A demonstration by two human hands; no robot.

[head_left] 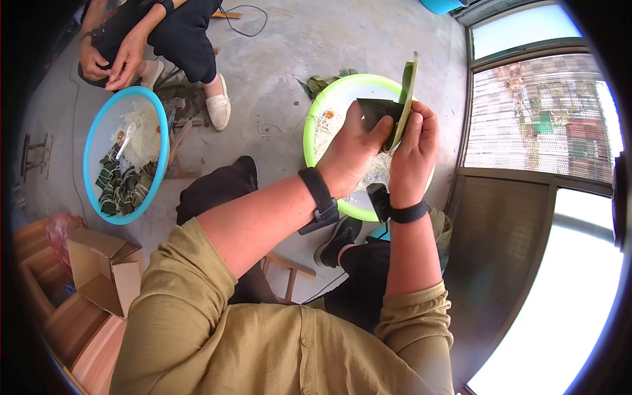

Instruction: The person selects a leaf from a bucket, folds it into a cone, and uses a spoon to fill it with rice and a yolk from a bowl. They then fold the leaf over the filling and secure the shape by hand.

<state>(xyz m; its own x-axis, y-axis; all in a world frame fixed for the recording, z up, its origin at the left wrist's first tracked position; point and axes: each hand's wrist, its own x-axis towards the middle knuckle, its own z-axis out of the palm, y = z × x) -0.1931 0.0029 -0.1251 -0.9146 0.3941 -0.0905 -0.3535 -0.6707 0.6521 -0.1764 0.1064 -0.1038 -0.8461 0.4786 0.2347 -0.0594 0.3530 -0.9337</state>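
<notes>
A folded green leaf (409, 82) is held over the green-rimmed basin (309, 135). Its dark flap is pinched under the thumb of the left hand (349, 155) — the fingers behind are largely hidden — while its lower edge is gripped by the fingertips of the right hand (419, 138). The long strip points up and away from both wrists, nearer the right hand.

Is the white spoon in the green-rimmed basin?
No, the white spoon lies in the blue-rimmed basin, with the rice and the tied leaf bundles.
</notes>
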